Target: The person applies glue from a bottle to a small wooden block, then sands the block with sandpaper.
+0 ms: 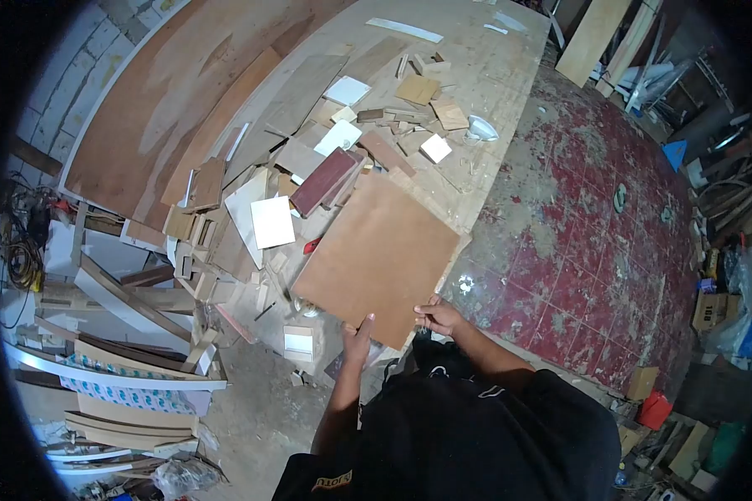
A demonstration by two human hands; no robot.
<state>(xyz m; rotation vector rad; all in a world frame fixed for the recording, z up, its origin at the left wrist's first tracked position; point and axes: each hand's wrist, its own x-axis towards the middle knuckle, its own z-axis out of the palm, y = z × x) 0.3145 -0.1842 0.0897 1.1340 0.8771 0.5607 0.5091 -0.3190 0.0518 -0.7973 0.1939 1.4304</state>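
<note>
A flat brown square board is held up in front of my body, its near corner pointing toward me. My left hand grips its near left edge, thumb on top and the other fingers hidden underneath. At the near right edge, my right hand pinches the board between thumb and fingers. Beyond the board's far left side lies a dark red block on the workbench, close to a white square piece.
The workbench carries several wood offcuts and a white iron-shaped object. Large brown sheets lean at the left above stacked curved strips. Right of the bench is a red tiled floor, with boxes beyond.
</note>
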